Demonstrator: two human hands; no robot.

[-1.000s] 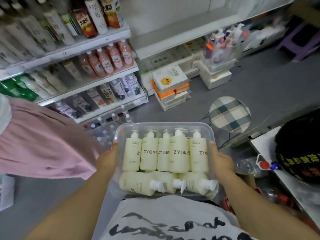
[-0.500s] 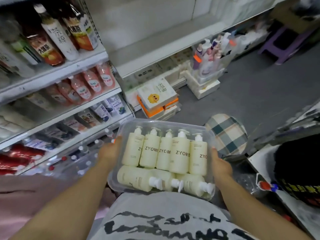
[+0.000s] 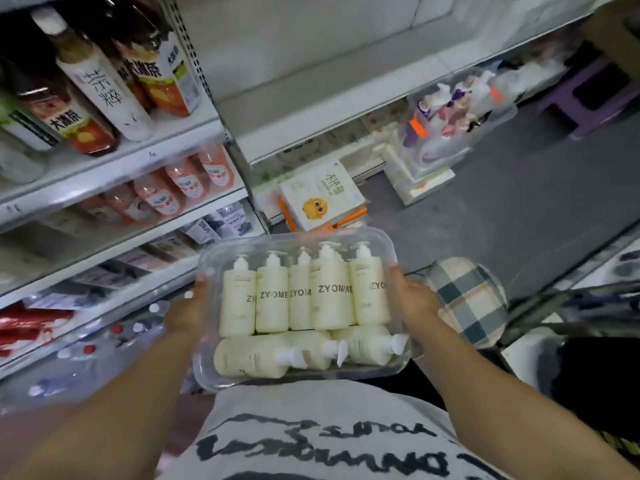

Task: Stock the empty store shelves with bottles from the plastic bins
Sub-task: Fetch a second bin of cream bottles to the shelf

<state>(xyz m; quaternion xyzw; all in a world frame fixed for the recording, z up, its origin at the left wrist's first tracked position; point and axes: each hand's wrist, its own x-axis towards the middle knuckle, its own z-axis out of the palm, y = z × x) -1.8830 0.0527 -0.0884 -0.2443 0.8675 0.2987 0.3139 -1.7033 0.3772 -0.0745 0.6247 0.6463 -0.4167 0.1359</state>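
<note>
Clear plastic bin of cream pump bottles is at waist height in front of the empty white shelf. Left hand and right hand each grip a short end. Likely heavy, with thin, slick walls that flex. Grab bottles by the body, not the pump.

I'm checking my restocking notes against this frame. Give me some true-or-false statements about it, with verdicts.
1. The left hand and right hand both hold the clear bin. True.
2. The bin contains cream pump bottles. True.
3. The white shelf ahead is packed with bottles. False: no bottles show on it.
4. The checked stool sits left of the bin. False: it is on the right.
5. Pink bottles stand on the left shelving. True.
</note>
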